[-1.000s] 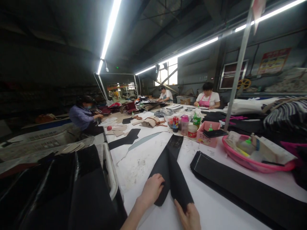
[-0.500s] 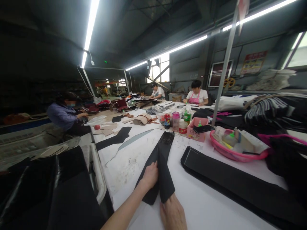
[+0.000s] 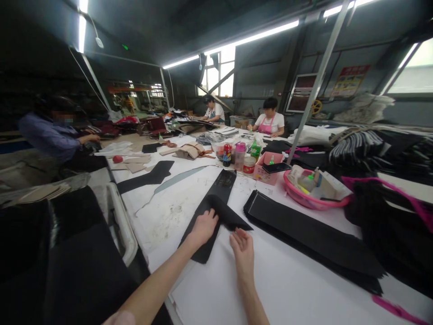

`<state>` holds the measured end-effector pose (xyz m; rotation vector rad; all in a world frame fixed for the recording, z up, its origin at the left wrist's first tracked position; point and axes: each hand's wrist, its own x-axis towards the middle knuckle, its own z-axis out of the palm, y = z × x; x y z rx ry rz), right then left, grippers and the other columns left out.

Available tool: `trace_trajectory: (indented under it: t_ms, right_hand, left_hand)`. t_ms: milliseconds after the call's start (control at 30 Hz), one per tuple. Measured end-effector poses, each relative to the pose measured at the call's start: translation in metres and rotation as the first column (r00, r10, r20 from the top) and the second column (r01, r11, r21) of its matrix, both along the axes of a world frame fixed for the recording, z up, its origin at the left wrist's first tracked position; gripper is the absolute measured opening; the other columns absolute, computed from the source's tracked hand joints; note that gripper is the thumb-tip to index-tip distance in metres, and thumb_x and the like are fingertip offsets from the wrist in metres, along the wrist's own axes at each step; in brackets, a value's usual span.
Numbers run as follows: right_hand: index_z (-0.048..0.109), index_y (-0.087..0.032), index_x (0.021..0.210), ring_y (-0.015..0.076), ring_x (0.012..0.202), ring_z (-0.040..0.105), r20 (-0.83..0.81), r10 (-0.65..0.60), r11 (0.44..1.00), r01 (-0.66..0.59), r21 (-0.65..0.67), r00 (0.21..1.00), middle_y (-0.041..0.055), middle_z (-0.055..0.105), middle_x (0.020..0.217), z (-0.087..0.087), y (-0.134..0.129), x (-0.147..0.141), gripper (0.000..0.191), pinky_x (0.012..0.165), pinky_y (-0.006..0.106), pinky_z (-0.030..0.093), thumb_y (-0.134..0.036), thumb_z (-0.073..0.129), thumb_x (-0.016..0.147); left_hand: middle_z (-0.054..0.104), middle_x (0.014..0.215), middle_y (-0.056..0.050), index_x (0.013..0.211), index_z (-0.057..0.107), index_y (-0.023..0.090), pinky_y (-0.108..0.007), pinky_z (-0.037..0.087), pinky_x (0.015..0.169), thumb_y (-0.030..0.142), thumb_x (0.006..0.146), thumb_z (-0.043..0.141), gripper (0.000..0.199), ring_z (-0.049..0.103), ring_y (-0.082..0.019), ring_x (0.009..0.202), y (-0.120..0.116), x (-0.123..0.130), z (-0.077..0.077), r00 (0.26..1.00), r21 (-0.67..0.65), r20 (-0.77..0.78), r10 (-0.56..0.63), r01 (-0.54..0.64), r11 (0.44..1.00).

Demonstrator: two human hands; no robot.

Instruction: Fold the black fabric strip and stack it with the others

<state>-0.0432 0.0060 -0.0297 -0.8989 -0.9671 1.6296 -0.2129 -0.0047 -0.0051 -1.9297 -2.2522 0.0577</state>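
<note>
A long black strip [image 3: 221, 189] of flat sheet material lies slantwise on the white table. A second black piece [image 3: 230, 213], curled and bent to the right, lies across it; I cannot tell whether the two are joined. My left hand [image 3: 204, 225] rests on the black material, its bent fingers closed on the curled piece near the crossing. My right hand [image 3: 242, 248] pinches the right end of that piece between thumb and fingers, just above the table. A neat stack of black strips [image 3: 311, 239] lies to the right of my hands.
A pink basin [image 3: 316, 198] with bottles, a pink box [image 3: 269, 169] with a phone on it, a red can [image 3: 227, 154] and jars stand behind the stack. Black sheets [image 3: 88, 253] lie on the left beside a white rail [image 3: 126, 234]. Several co-workers sit around the table.
My right hand has moved up and forward, swinging the piece's free end from near me out to the right. My left hand stays on the material. The view has shifted rightward and down.
</note>
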Motion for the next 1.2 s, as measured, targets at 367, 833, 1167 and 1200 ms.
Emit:
trace_trajectory:
  t_ms: [367,833,1167,1200]
  right_hand:
    - [0.054,-0.022,0.105,0.0209,0.104,0.064,-0.072,0.042,0.965,-0.059,-0.257,0.997,0.0081,0.064,0.119,0.018,0.039,-0.022,0.053,0.072,0.025,0.057,-0.049,0.076,0.065]
    - [0.065,-0.017,0.077,0.0160,0.083,0.065,0.135,0.065,0.998,-0.065,-0.001,0.989,0.0001,0.069,0.078,0.031,0.052,-0.035,0.035,0.064,0.020,0.051,-0.044,0.079,0.060]
    - [0.063,-0.012,0.084,0.0233,0.070,0.070,0.248,0.069,0.998,-0.066,-0.020,0.966,0.0114,0.071,0.074,0.032,0.073,-0.056,0.049,0.049,0.026,0.052,-0.059,0.064,0.071]
    - [0.064,-0.012,0.081,0.0232,0.069,0.069,0.272,0.063,0.997,-0.071,0.021,0.960,0.0110,0.071,0.074,0.033,0.072,-0.055,0.047,0.050,0.027,0.052,-0.058,0.065,0.070]
  left_hand:
    - [0.047,0.126,-0.014,0.133,0.041,0.017,-0.035,0.049,0.070,0.009,0.088,0.043,0.046,0.053,-0.026,0.098,0.000,0.002,-0.004,0.999,0.037,-0.041,0.002,0.000,0.999]
    - [0.052,0.116,-0.008,0.113,0.055,0.018,-0.040,0.043,0.084,0.013,0.088,0.047,0.026,0.049,-0.024,0.105,0.017,-0.017,0.010,0.993,0.045,0.021,-0.117,0.116,0.992]
    - [0.057,0.107,-0.007,0.101,0.059,0.014,-0.041,0.045,0.086,0.026,0.087,0.056,0.019,0.052,-0.023,0.105,0.027,-0.035,0.007,0.986,0.035,0.033,-0.162,0.161,0.986]
    - [0.058,0.106,-0.007,0.101,0.060,0.014,-0.042,0.046,0.086,0.027,0.088,0.055,0.019,0.053,-0.023,0.104,0.032,-0.038,0.006,0.986,0.036,0.037,-0.165,0.164,0.986]
